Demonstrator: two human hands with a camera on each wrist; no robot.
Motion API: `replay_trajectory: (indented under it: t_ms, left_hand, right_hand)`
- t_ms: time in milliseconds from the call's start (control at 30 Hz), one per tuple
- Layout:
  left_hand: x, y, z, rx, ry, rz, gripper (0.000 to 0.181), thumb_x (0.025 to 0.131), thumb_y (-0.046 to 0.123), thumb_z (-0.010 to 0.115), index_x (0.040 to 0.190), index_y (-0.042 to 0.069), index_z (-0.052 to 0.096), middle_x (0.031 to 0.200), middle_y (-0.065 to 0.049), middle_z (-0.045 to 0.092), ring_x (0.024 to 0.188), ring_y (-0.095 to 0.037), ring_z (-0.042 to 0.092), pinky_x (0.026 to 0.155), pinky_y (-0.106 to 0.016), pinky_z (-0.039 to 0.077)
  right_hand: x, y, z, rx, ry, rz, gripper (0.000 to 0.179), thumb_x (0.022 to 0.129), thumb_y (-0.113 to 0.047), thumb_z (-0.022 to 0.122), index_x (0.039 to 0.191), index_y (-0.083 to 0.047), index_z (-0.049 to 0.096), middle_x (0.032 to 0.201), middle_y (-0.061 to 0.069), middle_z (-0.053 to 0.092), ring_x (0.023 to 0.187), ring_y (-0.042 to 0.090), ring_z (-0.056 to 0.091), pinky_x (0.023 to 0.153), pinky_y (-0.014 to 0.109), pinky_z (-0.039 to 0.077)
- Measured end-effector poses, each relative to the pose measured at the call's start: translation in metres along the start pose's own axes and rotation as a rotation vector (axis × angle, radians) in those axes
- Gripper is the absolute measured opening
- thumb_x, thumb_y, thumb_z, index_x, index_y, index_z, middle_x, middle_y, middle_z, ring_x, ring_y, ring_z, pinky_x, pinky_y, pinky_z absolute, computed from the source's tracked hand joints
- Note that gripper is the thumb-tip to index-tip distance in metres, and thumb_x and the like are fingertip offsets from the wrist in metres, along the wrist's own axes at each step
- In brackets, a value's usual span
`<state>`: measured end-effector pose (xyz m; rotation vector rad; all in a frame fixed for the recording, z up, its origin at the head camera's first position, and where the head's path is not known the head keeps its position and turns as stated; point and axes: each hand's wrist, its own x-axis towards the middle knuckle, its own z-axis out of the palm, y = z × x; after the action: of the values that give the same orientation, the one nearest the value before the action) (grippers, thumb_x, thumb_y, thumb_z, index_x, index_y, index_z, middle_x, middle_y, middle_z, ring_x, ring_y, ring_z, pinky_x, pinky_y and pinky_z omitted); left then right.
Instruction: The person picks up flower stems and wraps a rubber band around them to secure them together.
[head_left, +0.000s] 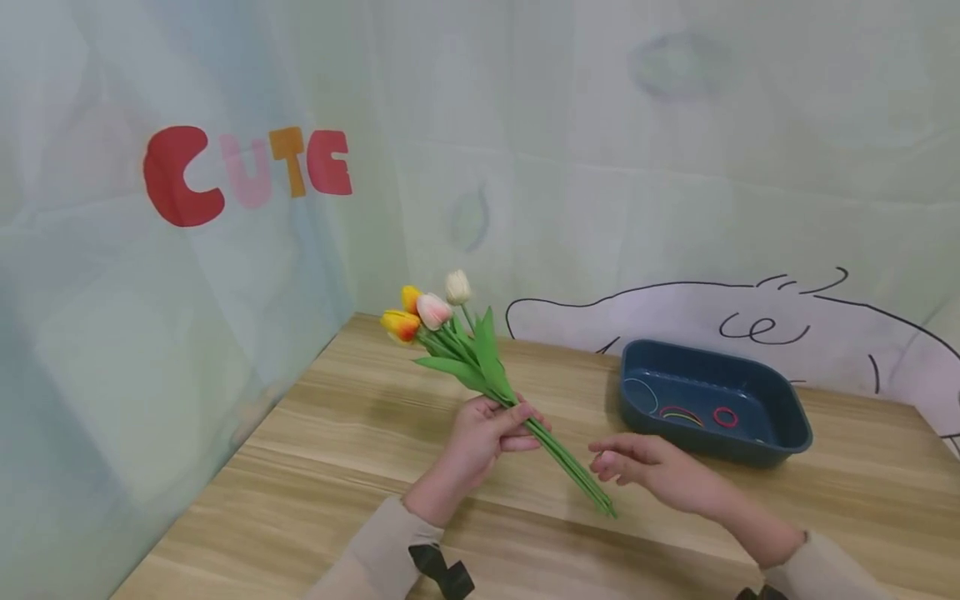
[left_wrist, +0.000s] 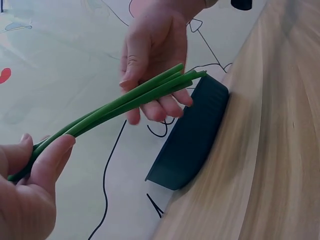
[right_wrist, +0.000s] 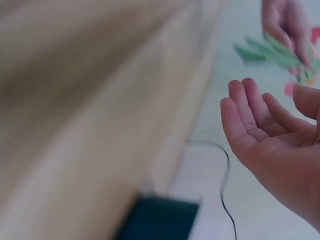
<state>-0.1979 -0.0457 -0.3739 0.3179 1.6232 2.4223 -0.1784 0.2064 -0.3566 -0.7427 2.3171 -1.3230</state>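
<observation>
A bunch of tulips [head_left: 480, 367] slants above the table, blossoms up to the left and stem ends down to the right. Two of its blossoms are yellow-orange, one is pink and one white. My left hand [head_left: 487, 437] grips the green stems partway down, thumb on top. In the left wrist view the bare stems [left_wrist: 115, 102] stick out past that hand. My right hand [head_left: 660, 475] hovers beside the stem ends, its fingers loosely bent with nothing in them. The right wrist view shows the right palm [right_wrist: 280, 145] upturned, with the leaves blurred beyond.
A dark blue basin [head_left: 712, 442] stands at the back right of the wooden table [head_left: 337, 467], just behind the right hand. Several thin coloured rings lie inside it, among them a red ring [head_left: 725, 425]. Printed cloth [head_left: 600, 167] hangs behind and to the left.
</observation>
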Motion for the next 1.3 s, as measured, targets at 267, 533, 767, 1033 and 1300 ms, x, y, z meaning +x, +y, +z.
replay_trajectory:
  t_ms: [267, 533, 767, 1033, 1300]
  left_hand:
    - [-0.001, 0.004, -0.001, 0.008, -0.010, -0.001, 0.016, 0.096, -0.001, 0.054, 0.083, 0.006, 0.057, 0.083, -0.008, 0.072, 0.083, -0.017, 0.072, 0.075, -0.032, 0.061]
    - [-0.001, 0.006, -0.002, 0.011, -0.005, 0.004, 0.016, 0.096, -0.001, 0.054, 0.082, 0.007, 0.056, 0.082, -0.006, 0.072, 0.080, -0.015, 0.071, 0.076, -0.033, 0.061]
    - [-0.001, 0.008, -0.003, 0.006, 0.006, 0.016, 0.016, 0.097, -0.003, 0.052, 0.083, 0.006, 0.055, 0.081, -0.004, 0.071, 0.079, -0.013, 0.071, 0.073, -0.031, 0.061]
    - [-0.002, 0.009, -0.005, -0.013, -0.001, 0.028, 0.016, 0.097, -0.004, 0.051, 0.084, 0.006, 0.054, 0.082, -0.005, 0.071, 0.079, -0.014, 0.071, 0.073, -0.030, 0.061]
    - [-0.002, 0.009, -0.006, -0.010, 0.005, 0.032, 0.015, 0.097, -0.003, 0.051, 0.085, 0.006, 0.054, 0.081, -0.003, 0.071, 0.080, -0.014, 0.071, 0.073, -0.030, 0.061]
  right_hand:
    - [-0.009, -0.002, -0.060, -0.098, 0.131, 0.080, 0.050, 0.102, -0.026, 0.050, 0.136, 0.010, 0.043, 0.119, 0.018, 0.063, 0.107, 0.023, 0.061, 0.088, 0.032, 0.057]
    - [-0.012, 0.018, -0.098, -0.335, 0.324, 0.163, 0.054, 0.100, -0.036, 0.053, 0.139, 0.001, 0.045, 0.131, 0.023, 0.056, 0.115, 0.038, 0.057, 0.087, 0.051, 0.055]
    - [-0.004, 0.045, -0.109, -0.364, 0.419, 0.174, 0.054, 0.098, -0.035, 0.056, 0.134, 0.005, 0.048, 0.126, 0.026, 0.059, 0.116, 0.041, 0.056, 0.093, 0.054, 0.052]
    - [0.009, 0.076, -0.106, -0.327, 0.452, 0.222, 0.054, 0.097, -0.032, 0.059, 0.131, 0.008, 0.050, 0.125, 0.029, 0.057, 0.114, 0.043, 0.054, 0.094, 0.055, 0.049]
    - [0.017, 0.093, -0.106, -0.314, 0.399, 0.302, 0.052, 0.097, -0.028, 0.060, 0.130, 0.010, 0.050, 0.127, 0.032, 0.054, 0.117, 0.046, 0.051, 0.095, 0.057, 0.048]
